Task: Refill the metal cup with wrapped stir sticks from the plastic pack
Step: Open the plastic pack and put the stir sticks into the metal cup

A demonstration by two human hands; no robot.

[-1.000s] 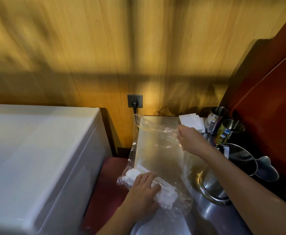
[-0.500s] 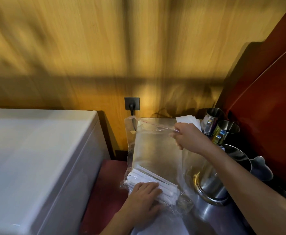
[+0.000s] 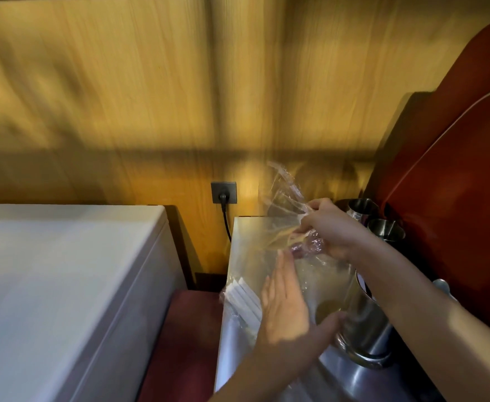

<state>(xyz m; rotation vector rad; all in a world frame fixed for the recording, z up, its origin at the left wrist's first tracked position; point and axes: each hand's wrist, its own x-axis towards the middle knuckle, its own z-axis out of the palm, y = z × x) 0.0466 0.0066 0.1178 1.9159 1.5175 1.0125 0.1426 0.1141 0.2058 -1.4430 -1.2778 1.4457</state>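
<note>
Both hands on the plastic pack [image 3: 269,256]

I see the right hand [image 3: 329,227] pinching its crumpled top; the left hand [image 3: 285,309] lies flat, fingers spread (over the sticks [image 3: 242,297]).

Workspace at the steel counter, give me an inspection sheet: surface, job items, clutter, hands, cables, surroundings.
Surface: steel counter, shiny, partly covered by the pack.
Job's things: plastic pack lying on the counter, its far end lifted; wrapped stir sticks bunched at its near left end; two small metal cups at the back right, contents not visible.
Clutter: large metal container by the right forearm.
Hands: left hand flat and open on the pack beside the sticks; right hand pinching the pack's crumpled far end.
Cables: black plug and cord from the wall socket, dropping behind the counter.
Surroundings: wooden wall, white appliance on the left, red panel on the right.
</note>
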